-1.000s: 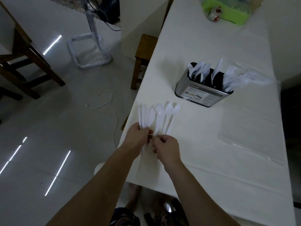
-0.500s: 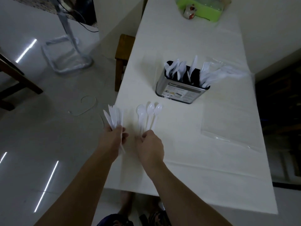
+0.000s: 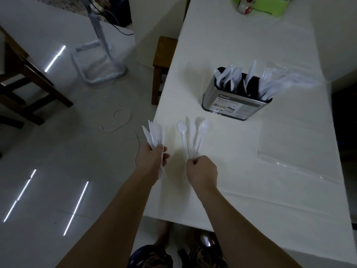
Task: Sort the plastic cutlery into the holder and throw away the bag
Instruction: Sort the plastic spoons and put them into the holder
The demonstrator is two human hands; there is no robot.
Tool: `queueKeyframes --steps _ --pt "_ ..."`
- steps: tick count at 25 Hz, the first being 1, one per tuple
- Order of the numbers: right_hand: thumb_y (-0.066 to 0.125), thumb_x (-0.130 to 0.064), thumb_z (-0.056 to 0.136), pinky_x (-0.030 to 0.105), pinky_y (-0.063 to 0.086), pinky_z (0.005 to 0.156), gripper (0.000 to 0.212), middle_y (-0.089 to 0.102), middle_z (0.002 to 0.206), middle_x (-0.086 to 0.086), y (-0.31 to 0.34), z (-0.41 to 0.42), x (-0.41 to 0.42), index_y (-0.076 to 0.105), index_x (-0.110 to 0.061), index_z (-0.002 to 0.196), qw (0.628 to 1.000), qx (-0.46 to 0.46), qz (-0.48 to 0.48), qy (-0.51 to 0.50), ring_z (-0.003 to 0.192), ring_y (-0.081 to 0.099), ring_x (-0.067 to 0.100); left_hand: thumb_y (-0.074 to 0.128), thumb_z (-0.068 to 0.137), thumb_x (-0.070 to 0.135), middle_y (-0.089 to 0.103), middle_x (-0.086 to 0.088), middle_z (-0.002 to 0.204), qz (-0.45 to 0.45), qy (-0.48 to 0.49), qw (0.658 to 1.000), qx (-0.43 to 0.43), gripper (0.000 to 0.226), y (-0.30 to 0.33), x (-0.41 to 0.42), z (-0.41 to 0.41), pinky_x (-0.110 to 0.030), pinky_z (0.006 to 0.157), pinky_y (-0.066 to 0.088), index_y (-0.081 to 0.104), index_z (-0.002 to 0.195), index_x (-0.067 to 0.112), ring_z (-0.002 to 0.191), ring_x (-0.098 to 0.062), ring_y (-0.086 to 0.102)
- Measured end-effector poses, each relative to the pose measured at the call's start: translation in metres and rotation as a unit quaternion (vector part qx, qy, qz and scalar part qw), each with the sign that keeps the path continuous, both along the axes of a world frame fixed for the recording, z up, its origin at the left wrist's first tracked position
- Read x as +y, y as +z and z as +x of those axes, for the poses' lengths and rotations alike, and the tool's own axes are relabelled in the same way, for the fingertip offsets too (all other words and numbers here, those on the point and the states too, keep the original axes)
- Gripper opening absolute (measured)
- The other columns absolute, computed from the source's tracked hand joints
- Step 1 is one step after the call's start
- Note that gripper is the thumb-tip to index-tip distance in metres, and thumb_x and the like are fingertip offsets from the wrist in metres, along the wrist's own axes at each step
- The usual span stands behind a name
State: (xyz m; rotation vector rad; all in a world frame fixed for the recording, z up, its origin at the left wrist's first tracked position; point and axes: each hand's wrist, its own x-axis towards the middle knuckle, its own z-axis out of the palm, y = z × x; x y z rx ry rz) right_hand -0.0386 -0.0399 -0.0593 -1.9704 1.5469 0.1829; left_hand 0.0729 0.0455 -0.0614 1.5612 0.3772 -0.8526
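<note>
Plastic cutlery was split three ways across the white tabletop (image 3: pixel 251 171), the largest thing in view, which ran away from the person along the right of the frame. On it, well beyond the hands, stood the holder (image 3: pixel 234 105) — a metal, box-shaped one with a printed label on its near face and dark compartments, each stuffed with white pieces; forks (image 3: pixel 267 74) showed in the rightmost compartment. Near the right edge, closer than the holder, lay the bag (image 3: pixel 286 151), clear, flat and apart from everything else. More clear plastic lay crumpled just behind the holder on its right. At the far end sat a green box (image 3: pixel 270 6).

The left hand (image 3: pixel 152 159) was over the near-left edge of the tabletop, fingers curled round a bundle of knives (image 3: pixel 153 134) that fanned upward out of the fist, their handles poking out below the palm. The right hand (image 3: pixel 202 171) was just beside it, a gap between the two, pinching the handle ends of a few spoons (image 3: pixel 193 136) — their bowls pointed toward the holder, well short of it. Whether the spoons touched the tabletop could not be told.

Off the tabletop to the left were a wooden stool (image 3: pixel 162 60), a fan base (image 3: pixel 100 66) and a white cable (image 3: pixel 119 120) on the glossy floor.
</note>
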Motion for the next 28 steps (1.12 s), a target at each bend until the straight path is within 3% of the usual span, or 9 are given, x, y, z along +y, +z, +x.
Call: queueKeyframes --steps 5,12,16,19,22,25,28 --pt "0.049 -0.032 0.092 0.022 0.027 0.042 0.031 0.054 0.061 -0.001 -0.001 -0.008 -0.009 0.059 -0.011 0.072 1.0 0.008 -0.006 -0.025 0.057 0.053 0.019 0.051 0.097 0.01 0.064 -0.008 0.088 -0.01 -0.017 1.0 -0.004 0.011 0.002 -0.003 -0.002 -0.031 0.057 0.049 0.059 0.104 0.008 0.064 -0.017 0.061" --pt "0.047 -0.026 0.091 0.022 0.03 0.044 0.024 0.056 0.065 -0.003 0.009 -0.012 -0.006 0.058 -0.013 0.073 0.999 -0.024 0.01 -0.033 0.058 0.054 0.014 0.05 0.097 0.012 0.069 -0.007 0.096 -0.007 -0.044 0.999 0.007 0.011 0.007 -0.005 -0.006 -0.033 0.066 0.052 0.061 0.098 0.014 0.071 -0.018 0.061" --pt "0.054 -0.028 0.094 0.013 0.037 0.053 0.014 0.058 0.07 -0.011 0.03 -0.011 0.019 0.061 -0.021 0.083 0.992 -0.118 0.005 0.049 0.062 0.053 0.002 0.051 0.097 0.015 0.069 -0.01 0.095 -0.002 -0.064 0.998 0.001 0.015 0.009 -0.01 -0.01 -0.037 0.067 0.053 0.063 0.1 0.008 0.07 -0.02 0.06" --pt "0.051 -0.033 0.096 0.023 0.051 0.062 0.02 0.062 0.071 -0.008 0.04 -0.002 0.036 0.063 -0.02 0.086 0.983 -0.136 0.018 0.126 0.064 0.059 0.007 0.053 0.097 0.025 0.071 -0.008 0.094 -0.005 -0.086 0.996 0.001 0.021 0.014 -0.011 -0.012 -0.042 0.076 0.06 0.064 0.105 0.01 0.08 -0.024 0.069" --pt "0.046 -0.035 0.1 0.03 0.057 0.07 0.025 0.069 0.082 -0.006 0.039 0.004 0.041 0.067 -0.022 0.103 0.975 -0.13 0.027 0.177 0.071 0.064 0.011 0.058 0.096 0.027 0.07 -0.005 0.088 0.005 -0.108 0.994 -0.021 0.02 0.014 -0.009 -0.012 -0.037 0.068 0.057 0.064 0.101 0.009 0.077 -0.021 0.068" --pt "0.045 -0.032 0.1 0.034 0.054 0.074 0.024 0.066 0.092 -0.002 0.027 0.004 0.03 0.065 -0.021 0.106 0.979 -0.083 -0.073 0.17 0.082 0.062 0.017 0.057 0.095 0.02 0.064 -0.007 0.08 0.015 -0.089 0.995 -0.034 0.017 0.008 -0.006 -0.006 -0.033 0.059 0.05 0.063 0.098 0.005 0.064 -0.018 0.059" --pt "0.05 -0.023 0.095 0.038 0.049 0.091 0.041 0.053 0.133 0.005 0.009 -0.006 0.012 0.051 -0.014 0.135 0.96 0.035 -0.184 0.207 0.115 0.05 0.028 0.055 0.096 0.016 0.062 -0.008 0.081 -0.002 -0.059 0.998 -0.023 0.01 0.006 -0.003 0.0 -0.031 0.056 0.047 0.061 0.095 0.008 0.061 -0.017 0.054"
